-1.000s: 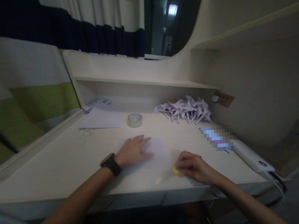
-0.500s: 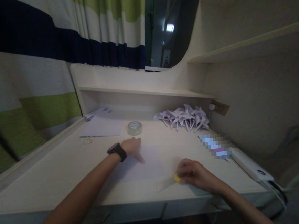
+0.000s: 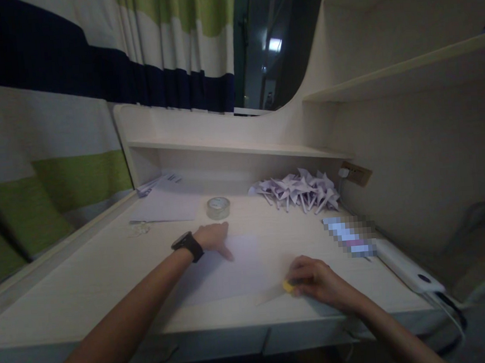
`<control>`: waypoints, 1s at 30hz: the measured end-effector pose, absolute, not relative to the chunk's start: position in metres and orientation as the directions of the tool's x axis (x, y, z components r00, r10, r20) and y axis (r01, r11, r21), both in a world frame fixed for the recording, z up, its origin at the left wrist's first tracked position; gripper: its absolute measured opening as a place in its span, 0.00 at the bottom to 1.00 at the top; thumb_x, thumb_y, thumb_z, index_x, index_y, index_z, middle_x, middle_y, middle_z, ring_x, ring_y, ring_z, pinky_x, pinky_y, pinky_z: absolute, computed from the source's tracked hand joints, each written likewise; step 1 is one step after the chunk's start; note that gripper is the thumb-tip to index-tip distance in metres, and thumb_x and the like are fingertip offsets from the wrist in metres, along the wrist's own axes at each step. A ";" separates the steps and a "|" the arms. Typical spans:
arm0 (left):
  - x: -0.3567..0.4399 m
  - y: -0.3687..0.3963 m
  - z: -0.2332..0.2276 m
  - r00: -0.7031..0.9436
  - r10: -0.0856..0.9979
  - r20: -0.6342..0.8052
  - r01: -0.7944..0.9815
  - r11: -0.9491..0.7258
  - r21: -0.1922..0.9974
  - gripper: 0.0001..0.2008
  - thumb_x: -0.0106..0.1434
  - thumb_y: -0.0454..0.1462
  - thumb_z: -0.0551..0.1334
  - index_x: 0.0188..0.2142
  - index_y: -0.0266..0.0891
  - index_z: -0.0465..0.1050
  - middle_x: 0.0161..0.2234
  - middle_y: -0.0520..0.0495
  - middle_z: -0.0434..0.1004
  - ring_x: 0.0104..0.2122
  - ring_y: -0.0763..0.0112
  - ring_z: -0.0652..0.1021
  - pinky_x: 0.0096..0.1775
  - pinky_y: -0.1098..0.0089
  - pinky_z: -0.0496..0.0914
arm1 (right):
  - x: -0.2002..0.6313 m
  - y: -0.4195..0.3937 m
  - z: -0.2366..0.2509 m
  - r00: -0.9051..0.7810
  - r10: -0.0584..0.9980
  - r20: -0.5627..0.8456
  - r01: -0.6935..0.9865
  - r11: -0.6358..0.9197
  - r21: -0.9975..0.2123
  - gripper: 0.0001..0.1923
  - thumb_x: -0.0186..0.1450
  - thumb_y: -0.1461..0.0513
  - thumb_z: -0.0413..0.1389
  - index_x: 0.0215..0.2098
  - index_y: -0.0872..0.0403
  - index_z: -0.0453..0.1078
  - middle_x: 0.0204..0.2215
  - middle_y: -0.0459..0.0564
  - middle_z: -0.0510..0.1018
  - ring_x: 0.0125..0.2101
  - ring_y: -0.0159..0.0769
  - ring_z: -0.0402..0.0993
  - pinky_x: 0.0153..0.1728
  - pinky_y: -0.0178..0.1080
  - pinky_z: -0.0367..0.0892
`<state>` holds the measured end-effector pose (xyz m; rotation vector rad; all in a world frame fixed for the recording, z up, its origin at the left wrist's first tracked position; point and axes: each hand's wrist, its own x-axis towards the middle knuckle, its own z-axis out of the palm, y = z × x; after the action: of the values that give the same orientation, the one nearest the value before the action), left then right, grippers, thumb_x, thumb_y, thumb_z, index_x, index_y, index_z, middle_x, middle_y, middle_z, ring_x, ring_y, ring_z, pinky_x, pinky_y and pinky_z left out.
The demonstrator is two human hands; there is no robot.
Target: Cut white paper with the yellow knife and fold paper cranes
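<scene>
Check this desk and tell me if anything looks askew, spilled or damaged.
Nothing stands out. The left hand presses flat on the paper sheet, the right hand holds a yellow-handled cutter at its edge, and the tape roll and folded paper pinwheels lie undisturbed.

— Where is your left hand just now?

— Your left arm runs up from the near left corner of the desk toward its middle, forearm bare, a dark watch on the wrist. The hand lies low and flat, palm down, fingers stretched together and pointing to the right and a little toward you.

— And your right hand?

— Your right forearm comes in over the near edge from the right corner. That hand is curled, knuckles up, the fingers bent under and pinched close to the thumb at its left side. The two hands are apart, the right one nearer to you.
</scene>
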<state>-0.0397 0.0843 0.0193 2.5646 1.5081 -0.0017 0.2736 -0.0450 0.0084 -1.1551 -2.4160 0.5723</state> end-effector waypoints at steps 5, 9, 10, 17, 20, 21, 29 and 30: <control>-0.045 0.087 0.021 0.538 0.843 0.003 0.813 -0.520 0.260 0.23 0.46 0.49 0.69 0.36 0.38 0.69 0.35 0.45 0.77 0.32 0.61 0.74 0.29 0.69 0.60 | 0.277 -0.042 0.006 -0.569 0.800 0.189 0.635 0.573 -0.518 0.11 0.60 0.56 0.62 0.38 0.52 0.79 0.36 0.53 0.77 0.38 0.39 0.73 0.40 0.40 0.67; -0.048 0.090 0.023 0.537 0.839 0.085 0.786 -0.534 0.312 0.15 0.49 0.46 0.67 0.30 0.38 0.71 0.31 0.48 0.76 0.30 0.66 0.72 0.29 0.70 0.58 | 0.282 -0.039 0.005 -0.577 0.796 0.182 0.638 0.579 -0.508 0.10 0.60 0.56 0.62 0.38 0.51 0.79 0.36 0.52 0.77 0.38 0.39 0.73 0.40 0.40 0.67; -0.049 0.091 0.023 0.535 0.839 0.105 0.781 -0.538 0.317 0.14 0.50 0.46 0.66 0.29 0.38 0.72 0.30 0.49 0.76 0.29 0.66 0.72 0.29 0.70 0.58 | 0.283 -0.039 0.006 -0.577 0.797 0.179 0.640 0.577 -0.507 0.10 0.60 0.56 0.62 0.38 0.51 0.79 0.36 0.52 0.77 0.38 0.39 0.73 0.40 0.40 0.67; -0.055 0.083 0.013 0.513 0.818 0.261 0.703 -0.575 0.419 0.16 0.62 0.46 0.58 0.34 0.39 0.80 0.34 0.45 0.82 0.36 0.62 0.78 0.38 0.67 0.65 | 0.285 -0.039 0.009 -0.539 0.829 0.153 0.659 0.528 -0.536 0.09 0.60 0.57 0.62 0.37 0.51 0.79 0.36 0.52 0.77 0.38 0.39 0.73 0.39 0.38 0.67; -0.054 0.078 0.008 0.513 0.769 0.382 0.664 -0.637 0.390 0.15 0.66 0.43 0.56 0.43 0.41 0.79 0.44 0.45 0.80 0.45 0.61 0.76 0.48 0.63 0.65 | 0.285 -0.040 0.009 -0.542 0.826 0.154 0.658 0.531 -0.535 0.10 0.62 0.56 0.60 0.39 0.51 0.79 0.36 0.52 0.77 0.38 0.39 0.73 0.40 0.38 0.67; -0.054 0.076 0.007 0.519 0.752 0.407 0.654 -0.656 0.378 0.15 0.67 0.43 0.55 0.45 0.42 0.78 0.46 0.45 0.79 0.47 0.62 0.76 0.50 0.62 0.64 | 0.285 -0.040 0.009 -0.543 0.825 0.155 0.655 0.532 -0.537 0.10 0.62 0.56 0.60 0.39 0.51 0.79 0.36 0.52 0.77 0.38 0.39 0.73 0.39 0.38 0.67; -0.049 0.067 0.002 0.497 0.689 0.528 0.612 -0.710 0.349 0.14 0.68 0.41 0.54 0.48 0.45 0.75 0.54 0.46 0.73 0.51 0.61 0.72 0.54 0.56 0.61 | 0.281 -0.045 0.010 -0.521 0.836 0.171 0.655 0.520 -0.548 0.12 0.62 0.54 0.59 0.39 0.51 0.79 0.36 0.53 0.76 0.37 0.39 0.73 0.39 0.39 0.67; -0.049 0.066 0.003 0.486 0.699 0.524 0.598 -0.704 0.384 0.14 0.68 0.42 0.54 0.46 0.43 0.76 0.50 0.45 0.76 0.49 0.62 0.73 0.53 0.57 0.62 | 0.283 -0.045 0.011 -0.527 0.834 0.165 0.648 0.520 -0.556 0.13 0.62 0.54 0.59 0.39 0.51 0.79 0.36 0.53 0.76 0.37 0.39 0.73 0.39 0.39 0.67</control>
<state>-0.0491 0.0659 0.0031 2.5764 1.1327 1.0148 0.2828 -0.0450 0.0111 -1.2174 -2.3497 0.6097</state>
